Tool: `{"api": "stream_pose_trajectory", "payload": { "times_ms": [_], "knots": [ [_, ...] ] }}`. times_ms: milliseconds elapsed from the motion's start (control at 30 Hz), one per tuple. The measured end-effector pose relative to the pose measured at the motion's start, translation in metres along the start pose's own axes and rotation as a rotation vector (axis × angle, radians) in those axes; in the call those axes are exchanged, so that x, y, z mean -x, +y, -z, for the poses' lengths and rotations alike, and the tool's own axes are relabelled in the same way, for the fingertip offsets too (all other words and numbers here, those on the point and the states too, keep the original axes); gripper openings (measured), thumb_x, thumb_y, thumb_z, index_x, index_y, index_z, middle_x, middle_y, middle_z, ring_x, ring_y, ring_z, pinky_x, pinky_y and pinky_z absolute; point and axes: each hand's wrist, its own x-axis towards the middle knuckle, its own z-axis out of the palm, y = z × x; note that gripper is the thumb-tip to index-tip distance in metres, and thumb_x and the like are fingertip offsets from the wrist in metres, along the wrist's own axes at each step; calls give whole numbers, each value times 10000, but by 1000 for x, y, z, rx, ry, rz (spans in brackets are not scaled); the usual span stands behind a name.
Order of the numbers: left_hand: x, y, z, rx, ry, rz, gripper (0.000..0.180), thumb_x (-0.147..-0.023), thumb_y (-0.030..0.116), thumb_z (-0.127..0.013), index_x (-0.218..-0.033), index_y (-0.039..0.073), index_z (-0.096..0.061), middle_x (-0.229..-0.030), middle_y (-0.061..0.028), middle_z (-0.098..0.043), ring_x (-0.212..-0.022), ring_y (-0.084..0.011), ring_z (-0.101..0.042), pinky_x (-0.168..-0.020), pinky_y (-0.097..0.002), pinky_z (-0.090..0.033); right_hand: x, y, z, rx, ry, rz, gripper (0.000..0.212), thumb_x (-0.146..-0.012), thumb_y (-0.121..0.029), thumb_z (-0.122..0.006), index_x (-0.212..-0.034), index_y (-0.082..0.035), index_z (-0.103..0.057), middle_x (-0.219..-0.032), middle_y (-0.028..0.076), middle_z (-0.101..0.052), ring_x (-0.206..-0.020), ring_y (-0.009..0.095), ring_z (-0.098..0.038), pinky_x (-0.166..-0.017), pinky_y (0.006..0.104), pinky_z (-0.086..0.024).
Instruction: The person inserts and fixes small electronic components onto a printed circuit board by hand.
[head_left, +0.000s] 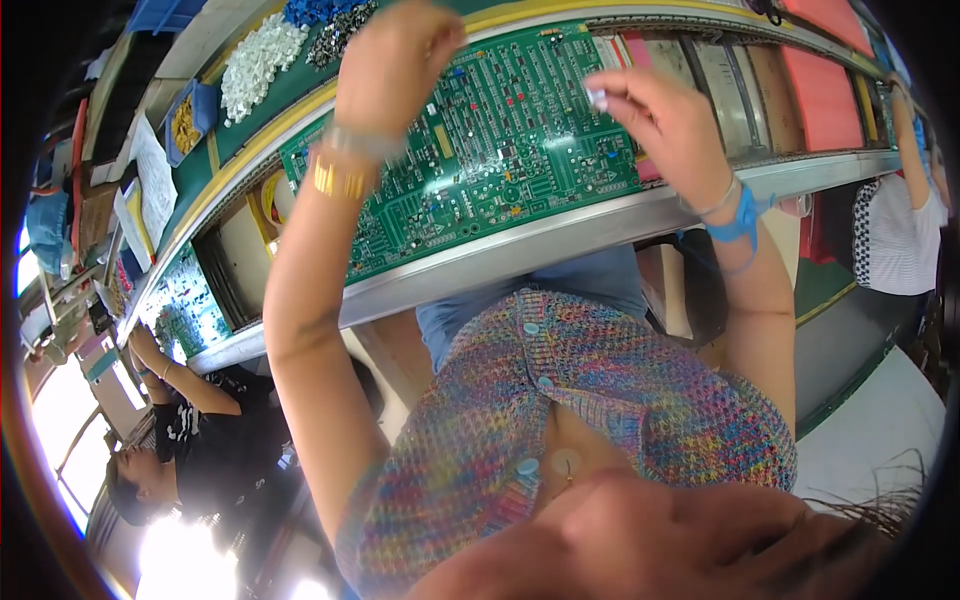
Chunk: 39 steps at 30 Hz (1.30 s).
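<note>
- Right hand (665, 115): raised over the right end of the green circuit board (480, 150); thumb and forefinger pinched shut on a small white component (597, 97), the other fingers loosely curled. A blue wrist strap (742, 222) sits on the wrist.
- Small white component: held at the fingertips, above the board and apart from its surface.
- Left hand (395, 60): lifted above the board's upper left part, back toward the camera; whether it is closed on anything cannot be told. A gold bracelet (338, 180) lies below it on the forearm.
- Green circuit board: beneath both hands, densely populated, resting on a metal conveyor rail (560, 232).
- Pile of white parts (258, 62): beyond the left hand, on the far side of the board, with dark parts just beside it.
- Co-workers: one in black well to the left of the left hand, one in white well to the right of the right hand.
- Risk, as a judgement: the part is tiny and gripped only at the tips, so a slight slackening could drop it among the mounted components; the close crowding could also lead it into a wrong position.
</note>
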Motion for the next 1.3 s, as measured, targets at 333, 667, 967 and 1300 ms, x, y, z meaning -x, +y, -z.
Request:
{"api": "stream_pose_trajectory", "payload": {
  "times_ms": [333, 667, 967, 1300],
  "knots": [
    [-101, -83, -84, -275, 6, -96, 99, -788, 115, -593, -804, 74, -681, -891, -131, -602, -942, -303, -576, -826, -388, -480, 63, -12, 27, 41, -56, -250, 179, -833, -39, -649, -1011, -61, -637, -869, 94, -674, -759, 253, -660, -654, 317, -514],
    [-73, -63, -43, -381, 74, -38, 185, -853, 178, -612, -994, 58, -625, -967, -168, -661, -886, -330, -642, -756, -379, -515, 55, 15, 14, 177, -222, -117, 119, -800, -102, -637, -913, -69, -614, -871, 77, -599, -859, 279, -592, -742, 373, -489],
    [47, 22, 21, 546, -105, 251, 183, -839, 1, -656, -1018, 21, -688, -945, -86, -689, -858, -145, -650, -772, -257, -505, 53, 16, 9, 294, -290, -86, 137, -784, -58, -628, -921, -54, -617, -866, 84, -592, -827, 281, -583, -734, 363, -486],
    [130, 55, 38, 346, -193, 341, 150, -790, 29, -695, -939, 45, -700, -913, -106, -684, -801, -268, -665, -706, -326, -530, 68, -44, 2, -25, -308, 0, 178, -768, -68, -649, -945, -49, -646, -842, 76, -575, -835, 259, -568, -725, 355, -483]
  ]
}}
